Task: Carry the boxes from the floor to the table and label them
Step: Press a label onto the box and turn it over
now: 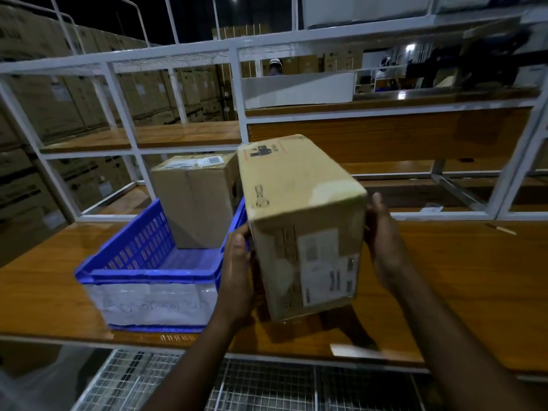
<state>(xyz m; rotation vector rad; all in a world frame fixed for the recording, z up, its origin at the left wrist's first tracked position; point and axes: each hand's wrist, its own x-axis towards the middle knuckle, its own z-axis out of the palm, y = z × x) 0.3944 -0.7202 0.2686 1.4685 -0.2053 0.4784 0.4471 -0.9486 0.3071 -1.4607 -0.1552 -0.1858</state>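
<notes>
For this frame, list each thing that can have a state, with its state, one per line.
Held box: closed, tilted, gripped from both sides above the table, white label facing the camera.
Left hand: grips the held box's left side.
Right hand: presses the held box's right side.
Second box: closed, upright inside the crate, labels on top.
Blue crate: open-topped, resting on the table.
Table: bears the crate.
</notes>
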